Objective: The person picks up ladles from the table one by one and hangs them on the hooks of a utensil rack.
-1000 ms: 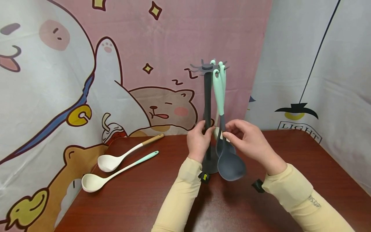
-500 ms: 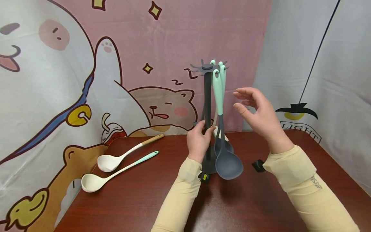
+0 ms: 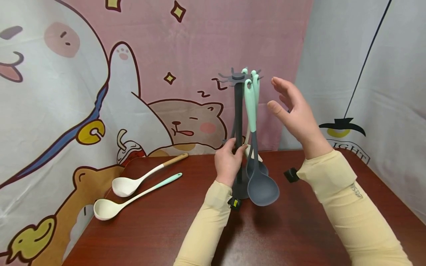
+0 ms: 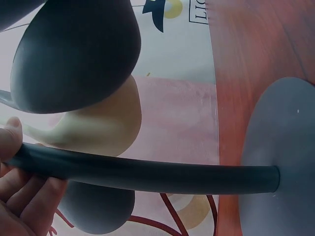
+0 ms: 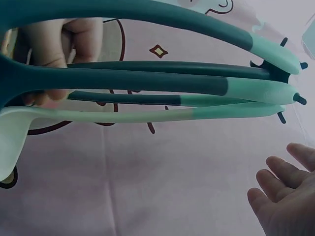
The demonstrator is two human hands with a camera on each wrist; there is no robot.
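Note:
My left hand (image 3: 227,162) grips the dark post of the utensil stand (image 3: 238,107), low down; its fingers wrap the post in the left wrist view. On the stand's right side several utensils with mint handles hang from the hooked top. A dark grey ladle (image 3: 263,190) hangs in front, bowl downward. Behind it are another dark bowl (image 3: 261,168) and a cream-coloured utensil head (image 4: 113,128), partly hidden. To the right of the handles, my right hand (image 3: 296,114) is raised, holding nothing. Its fingers are spread in the right wrist view, apart from the utensils.
Two pale ladles lie on the table's left side: a white ladle (image 3: 124,187) with a wood-coloured handle end, and a cream ladle (image 3: 106,209) with a mint handle end. The stand's round base (image 4: 290,128) rests on the reddish-brown table (image 3: 159,236). Printed cloth (image 3: 199,48) hangs behind.
My right hand has come away from the front ladle's stem and risen to the handles' height. The hanging ladle has shifted slightly left. My left hand stays on the post.

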